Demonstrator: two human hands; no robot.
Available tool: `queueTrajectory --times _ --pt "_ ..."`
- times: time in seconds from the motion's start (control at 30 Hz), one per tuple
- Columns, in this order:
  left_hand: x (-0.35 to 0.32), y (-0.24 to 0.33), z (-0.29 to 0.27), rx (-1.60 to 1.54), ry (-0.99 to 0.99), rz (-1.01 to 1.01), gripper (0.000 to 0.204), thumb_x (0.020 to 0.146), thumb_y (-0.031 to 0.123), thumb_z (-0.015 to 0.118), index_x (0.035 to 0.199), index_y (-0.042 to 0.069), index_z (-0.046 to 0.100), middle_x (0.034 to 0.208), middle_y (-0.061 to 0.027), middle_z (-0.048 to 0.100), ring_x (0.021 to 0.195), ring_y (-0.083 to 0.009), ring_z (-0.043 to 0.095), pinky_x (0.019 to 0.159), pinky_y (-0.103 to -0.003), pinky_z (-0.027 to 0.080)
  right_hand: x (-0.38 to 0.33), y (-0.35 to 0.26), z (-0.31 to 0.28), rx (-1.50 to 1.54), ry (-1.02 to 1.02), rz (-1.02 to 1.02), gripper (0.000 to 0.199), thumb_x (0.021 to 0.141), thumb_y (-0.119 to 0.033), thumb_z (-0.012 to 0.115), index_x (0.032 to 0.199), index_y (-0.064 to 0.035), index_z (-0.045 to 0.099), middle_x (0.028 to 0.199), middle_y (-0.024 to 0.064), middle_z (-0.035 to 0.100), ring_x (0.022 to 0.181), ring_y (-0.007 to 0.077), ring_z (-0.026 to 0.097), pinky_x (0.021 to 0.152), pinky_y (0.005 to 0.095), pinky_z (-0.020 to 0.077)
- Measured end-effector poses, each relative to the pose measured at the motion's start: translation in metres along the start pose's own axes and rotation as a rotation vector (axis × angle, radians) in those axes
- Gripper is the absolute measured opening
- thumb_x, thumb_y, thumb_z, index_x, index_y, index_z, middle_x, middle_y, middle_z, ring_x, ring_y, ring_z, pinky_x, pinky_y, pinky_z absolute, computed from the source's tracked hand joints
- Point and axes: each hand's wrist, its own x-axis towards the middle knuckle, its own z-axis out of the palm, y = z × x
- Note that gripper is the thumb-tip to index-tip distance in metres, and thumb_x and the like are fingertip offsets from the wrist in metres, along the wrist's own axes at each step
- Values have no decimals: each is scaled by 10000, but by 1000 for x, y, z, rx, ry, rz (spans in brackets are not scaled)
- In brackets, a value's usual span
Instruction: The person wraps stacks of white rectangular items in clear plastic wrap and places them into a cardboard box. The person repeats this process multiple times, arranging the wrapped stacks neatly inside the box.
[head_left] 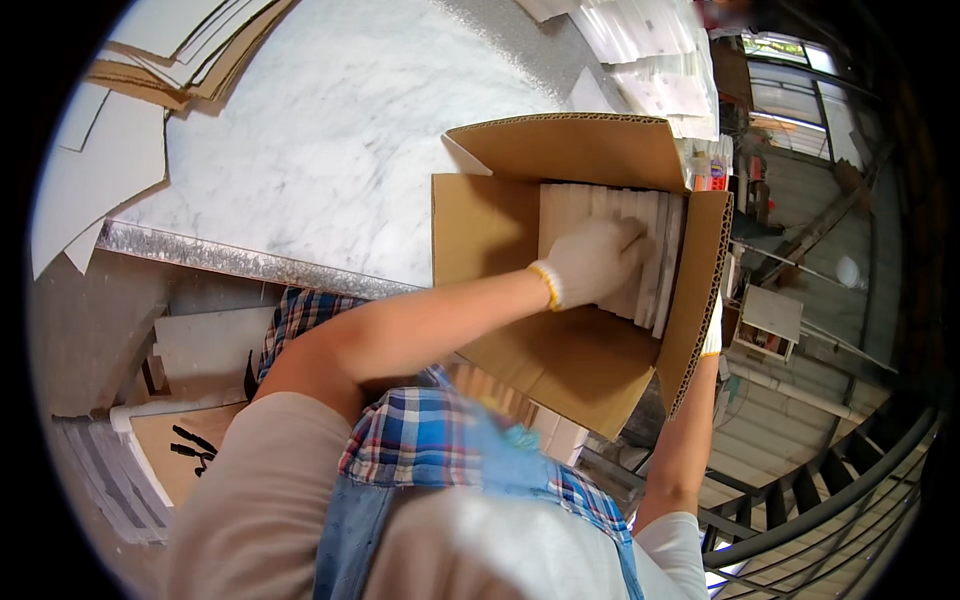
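Note:
An open brown cardboard box (580, 385) stands tilted toward me at the edge of the marble-patterned table, its flaps spread. Inside, a row of thin white flat pieces (655, 275) is packed against the far and right sides; I cannot make out their kind. My left hand (595, 262), in a white knit glove with a yellow cuff, reaches into the box, fingers bent and closed on the white pieces. Outside, at the right wall, is my right hand (713, 328), also gloved. The flap hides its fingers.
The marble-patterned tabletop (330, 130) has a silvery edge. Flattened cardboard sheets (110, 160) lie at its far left. White wrapped bundles (650, 60) are piled behind the box. A dark curved railing (830, 500) runs at the lower right. An open carton (190, 440) stands at lower left.

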Motion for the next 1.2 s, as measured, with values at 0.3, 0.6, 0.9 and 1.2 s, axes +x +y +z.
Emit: queueTrajectory --times 0.3,0.6,0.9,1.2 --pt "12 4 9 260 30 70 242 993 278 557 940 79 684 813 -179 703 759 -396 686 668 -507 547 5 -1 -2 72 -120 8 507 1096 -503 452 1326 -81 613 1070 43 722 875 149 705 753 298 600" --pt "9 34 -6 190 -57 156 267 970 311 599 969 51 656 797 -203 692 747 -430 679 687 -521 551 22 19 -24 101 -113 3 554 1093 -516 444 1378 -67 598 1152 40 713 951 147 707 790 297 608" --pt "3 46 -7 16 -150 -168 322 988 320 575 937 47 738 765 -206 709 715 -402 702 698 -474 573 21 14 -20 108 -104 18 498 1108 -469 443 1353 -68 609 1105 14 707 901 119 690 757 271 591" --pt "-11 35 17 -364 -168 -184 409 976 283 618 785 -75 676 716 -240 677 662 -355 698 660 -442 544 48 36 -45 157 2 19 278 1105 -254 488 1213 -44 635 987 48 685 805 137 677 673 266 579"
